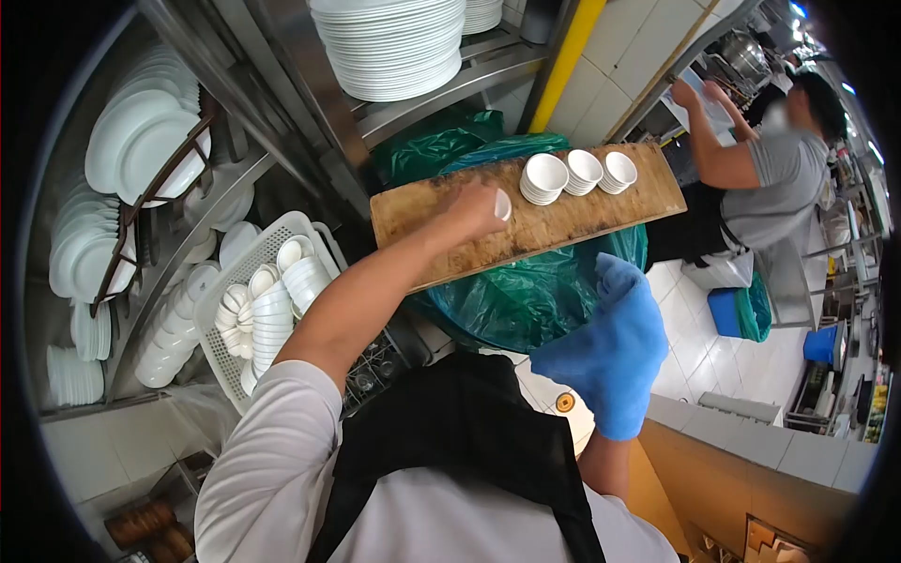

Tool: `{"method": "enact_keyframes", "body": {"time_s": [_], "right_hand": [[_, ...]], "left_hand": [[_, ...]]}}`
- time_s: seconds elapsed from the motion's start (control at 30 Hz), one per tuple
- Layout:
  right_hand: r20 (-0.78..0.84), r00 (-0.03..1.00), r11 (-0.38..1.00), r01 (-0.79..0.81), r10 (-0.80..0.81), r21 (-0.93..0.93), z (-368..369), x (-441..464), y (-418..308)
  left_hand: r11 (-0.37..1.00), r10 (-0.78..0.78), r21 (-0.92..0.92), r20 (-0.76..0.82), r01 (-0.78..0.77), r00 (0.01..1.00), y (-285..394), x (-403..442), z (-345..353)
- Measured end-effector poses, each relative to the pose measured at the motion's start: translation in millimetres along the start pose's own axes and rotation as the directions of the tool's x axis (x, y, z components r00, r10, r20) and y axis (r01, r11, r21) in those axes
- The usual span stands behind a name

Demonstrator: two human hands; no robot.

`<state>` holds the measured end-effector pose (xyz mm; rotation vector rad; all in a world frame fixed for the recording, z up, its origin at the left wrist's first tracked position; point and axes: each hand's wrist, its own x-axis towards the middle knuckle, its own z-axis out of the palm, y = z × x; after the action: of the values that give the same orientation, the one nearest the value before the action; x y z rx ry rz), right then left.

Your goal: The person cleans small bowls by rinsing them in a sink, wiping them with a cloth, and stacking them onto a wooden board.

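My left hand [469, 212] is closed around a small white cup [503, 205] over the left part of a worn wooden board [648, 192]. To its right on the board stand three short stacks of small white cups: a near stack [544, 176], a middle one [583, 170] and a right one [618, 172]. A blue cloth [615, 347] covers my right hand, so its fingers are hidden. The cloth hangs beside a bin lined with green plastic [526, 296], below the board.
A white basket [214, 342] holds stacked bowls and spoons at the left. White plates [150, 155] fill a metal rack, and more plates [389, 47] are stacked on a shelf above. Another person [784, 178] stands at the right, near a blue bin [725, 311].
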<state>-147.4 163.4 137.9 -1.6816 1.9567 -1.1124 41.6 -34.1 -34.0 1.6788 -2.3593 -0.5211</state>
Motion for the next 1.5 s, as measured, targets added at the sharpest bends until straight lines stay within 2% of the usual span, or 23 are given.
{"method": "enact_keyframes", "body": {"time_s": [0.03, 0.1, 0.17, 0.2, 0.23, 0.27, 0.3, 0.37, 0.4, 0.43, 0.47, 0.5, 0.57, 0.63, 0.73, 0.8, 0.9, 1.03, 1.13, 1.3, 1.4, 1.43, 1.5], "right_hand": [[0.06, 0.992, 0.971, -0.119, 0.108, 0.209, 2, 2, 0], [0.294, 0.924, 0.738, -0.375, 0.246, 0.561, 19, 5, -6], [0.378, 0.899, 0.693, -0.418, 0.222, 0.587, 34, 0, -15], [0.41, 0.903, 0.642, -0.39, 0.126, 0.66, 33, -6, -28], [0.426, 0.904, 0.582, -0.365, 0.035, 0.727, 31, -8, -39], [0.435, 0.898, 0.62, -0.301, -0.072, 0.725, 30, -9, -49], [0.451, 0.888, 0.61, -0.311, -0.086, 0.729, 29, -9, -62], [0.577, 0.815, 0.551, -0.51, 0.062, 0.661, 23, -10, -90], [0.629, 0.765, 0.513, -0.598, 0.138, 0.616, 23, -11, -96], [0.637, 0.763, 0.552, -0.582, 0.114, 0.598, 23, -13, -98], [0.636, 0.767, 0.591, -0.551, 0.081, 0.589, 23, -15, -96], [0.633, 0.773, 0.63, -0.514, 0.046, 0.582, 23, -18, -94], [0.612, 0.79, 0.71, -0.42, -0.02, 0.565, 25, -22, -89], [0.592, 0.801, 0.774, -0.319, -0.089, 0.547, 29, -23, -85], [0.596, 0.772, 0.84, -0.161, -0.22, 0.518, 45, -20, -87], [0.664, 0.668, 0.877, -0.032, -0.338, 0.479, 54, -17, -91], [0.715, 0.53, 0.887, 0.206, -0.457, 0.414, 68, -24, -98], [0.604, 0.633, 0.875, 0.333, -0.484, 0.353, 93, -39, -90], [0.549, 0.71, 0.884, 0.235, -0.441, 0.405, 90, -35, -88], [0.524, 0.78, 0.874, 0.06, -0.342, 0.482, 87, -38, -84], [0.505, 0.816, 0.825, -0.064, -0.28, 0.562, 86, -43, -83], [0.516, 0.815, 0.81, -0.103, -0.264, 0.578, 88, -42, -85], [0.525, 0.816, 0.779, -0.159, -0.242, 0.607, 91, -44, -86]], "left_hand": [[0.999, -0.042, -0.017, -0.021, 0.041, 0.999, 4, -4, -5], [0.998, -0.015, -0.054, -0.031, 0.014, 0.999, 1, -4, 7], [0.998, -0.047, -0.032, 0.001, 0.047, 0.999, -1, -2, 14], [0.99, -0.09, -0.104, 0.014, 0.091, 0.996, 11, -16, -8], [0.997, -0.073, -0.026, -0.11, 0.07, 0.991, 5, -17, 12], [0.993, -0.017, -0.118, -0.353, -0.026, 0.936, -3, -25, 27], [0.994, -0.037, -0.108, -0.354, -0.002, 0.934, -9, -41, 17], [0.939, -0.157, -0.339, -0.301, 0.049, 0.941, -24, -81, -25], [0.926, -0.245, -0.358, -0.334, 0.118, 0.91, -42, -99, -34], [0.906, -0.329, -0.382, -0.365, 0.183, 0.871, -66, -117, -40], [0.939, -0.306, -0.31, -0.561, 0.147, 0.769, -98, -130, -38], [0.952, -0.306, -0.201, -0.613, 0.231, 0.728, -125, -148, -48], [0.867, -0.453, -0.05, -0.494, 0.496, 0.742, -180, -177, -66], [0.687, -0.7, 0.044, -0.23, 0.726, 0.676, -237, -190, -65], [0.644, -0.754, 0.065, -0.112, 0.762, 0.647, -251, -198, -72], [0.607, -0.794, 0.041, 0.049, 0.793, 0.606, -253, -199, -73], [0.591, -0.804, 0.005, -0.078, 0.807, 0.589, -296, -194, -34], [0.641, -0.767, -0.033, -0.08, 0.767, 0.637, -297, -200, -29], [0.648, -0.761, -0.144, -0.137, 0.748, 0.634, -289, -203, -26], [0.66, -0.747, -0.155, -0.238, 0.735, 0.62, -276, -211, -34], [0.627, -0.761, -0.207, -0.368, 0.751, 0.534, -275, -219, -34], [0.663, -0.739, -0.337, -0.436, 0.668, 0.513, -272, -226, -36], [0.579, -0.815, -0.597, -0.406, 0.555, 0.414, -256, -239, -47]]}}
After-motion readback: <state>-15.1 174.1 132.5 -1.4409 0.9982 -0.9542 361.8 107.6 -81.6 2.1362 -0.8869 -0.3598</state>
